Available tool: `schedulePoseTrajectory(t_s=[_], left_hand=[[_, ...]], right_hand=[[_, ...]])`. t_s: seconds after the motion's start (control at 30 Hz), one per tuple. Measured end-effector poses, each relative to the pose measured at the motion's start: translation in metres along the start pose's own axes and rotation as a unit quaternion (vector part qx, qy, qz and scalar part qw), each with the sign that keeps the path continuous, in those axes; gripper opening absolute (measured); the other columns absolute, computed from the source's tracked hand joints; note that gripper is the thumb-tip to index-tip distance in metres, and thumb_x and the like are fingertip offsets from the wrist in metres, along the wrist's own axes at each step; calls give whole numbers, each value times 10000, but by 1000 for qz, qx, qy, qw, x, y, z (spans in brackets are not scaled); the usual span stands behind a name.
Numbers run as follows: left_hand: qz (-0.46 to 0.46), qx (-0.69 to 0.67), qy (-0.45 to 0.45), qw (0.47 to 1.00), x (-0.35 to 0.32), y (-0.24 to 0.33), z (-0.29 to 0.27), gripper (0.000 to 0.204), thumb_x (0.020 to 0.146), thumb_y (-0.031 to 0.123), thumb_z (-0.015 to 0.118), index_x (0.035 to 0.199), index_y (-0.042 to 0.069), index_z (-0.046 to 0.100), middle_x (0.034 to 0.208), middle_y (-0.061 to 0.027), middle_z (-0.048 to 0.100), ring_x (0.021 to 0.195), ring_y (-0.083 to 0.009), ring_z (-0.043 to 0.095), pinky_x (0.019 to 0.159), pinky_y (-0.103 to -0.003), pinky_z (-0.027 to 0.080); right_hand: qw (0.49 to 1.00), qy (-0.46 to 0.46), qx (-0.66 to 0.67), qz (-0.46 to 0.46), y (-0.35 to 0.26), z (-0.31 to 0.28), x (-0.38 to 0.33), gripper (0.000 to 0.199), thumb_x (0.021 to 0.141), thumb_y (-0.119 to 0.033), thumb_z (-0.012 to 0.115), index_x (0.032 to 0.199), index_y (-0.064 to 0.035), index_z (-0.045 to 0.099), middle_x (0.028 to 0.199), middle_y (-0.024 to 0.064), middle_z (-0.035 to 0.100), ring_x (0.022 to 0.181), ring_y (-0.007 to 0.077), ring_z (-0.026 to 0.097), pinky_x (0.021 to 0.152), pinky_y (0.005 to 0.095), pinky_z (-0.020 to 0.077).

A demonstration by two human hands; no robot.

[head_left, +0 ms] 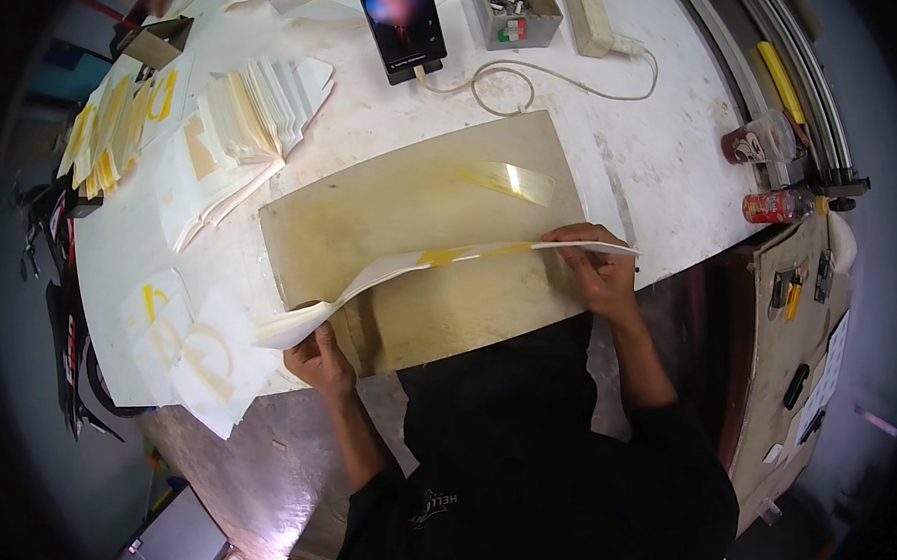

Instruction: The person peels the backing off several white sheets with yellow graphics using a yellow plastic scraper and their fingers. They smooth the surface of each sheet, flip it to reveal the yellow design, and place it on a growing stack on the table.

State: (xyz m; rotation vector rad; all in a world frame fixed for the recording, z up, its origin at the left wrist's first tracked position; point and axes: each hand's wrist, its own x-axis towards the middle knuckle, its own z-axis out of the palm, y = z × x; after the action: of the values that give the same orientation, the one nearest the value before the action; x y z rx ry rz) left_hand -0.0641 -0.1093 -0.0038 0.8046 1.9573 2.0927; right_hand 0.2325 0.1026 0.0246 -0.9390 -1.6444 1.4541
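A white sheet with yellow patches is stretched between my hands above a tan board, seen almost edge-on and sagging toward its left end. My left hand grips its left end, where the sheet curls, near the board's lower left corner. At the other end, my right hand pinches it between thumb and fingers over the board's right side. A shiny yellowish strip lies on the board beyond the sheet. Left of my left hand, thin white sheets with yellow and tan marks hang partly over the table edge.
Stacked, folded white sheets and yellow-marked ones stand at the far left. A phone, a small box and a power strip with cable sit at the back. A cup and bottle are at right.
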Motion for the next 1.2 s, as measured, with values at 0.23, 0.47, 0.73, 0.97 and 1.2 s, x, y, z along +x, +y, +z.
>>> schedulePoseTrajectory(t_s=[0.23,0.47,0.73,0.97,1.2], left_hand=[[36,-14,-49,998,5,13,7,185,979,82,702,1093,-57,662,1082,-145,677,961,-189,616,871,-322,486],[15,45,16,999,1,16,-4,207,1005,50,656,1175,-67,632,1090,-131,691,947,-180,640,855,-316,517],[-254,188,-146,937,44,39,-2,314,974,155,714,1163,-92,676,1023,-122,748,909,-168,666,835,-316,522],[-246,218,-147,933,33,24,-5,307,963,158,708,1125,-101,677,1009,-151,755,916,-187,673,842,-341,524],[136,517,11,845,26,32,22,267,896,165,790,1006,-19,630,921,-156,651,842,-306,633,779,-411,517]], right_hand=[[999,38,-22,-16,2,2,-6,121,990,-12,676,1092,35,720,1055,131,743,952,148,672,842,274,527],[998,58,-23,15,-1,-4,-10,150,964,-43,723,1084,47,728,1014,126,755,906,148,680,827,277,533],[975,-82,-145,145,-16,1,15,243,929,-76,747,1120,73,726,975,134,779,857,141,698,800,311,556],[972,-91,-119,183,-3,2,17,235,915,-65,748,1099,81,725,955,132,777,826,135,695,775,311,556],[970,-86,-125,190,-1,1,18,245,911,-74,755,1094,86,723,941,136,776,804,136,695,764,306,556]])
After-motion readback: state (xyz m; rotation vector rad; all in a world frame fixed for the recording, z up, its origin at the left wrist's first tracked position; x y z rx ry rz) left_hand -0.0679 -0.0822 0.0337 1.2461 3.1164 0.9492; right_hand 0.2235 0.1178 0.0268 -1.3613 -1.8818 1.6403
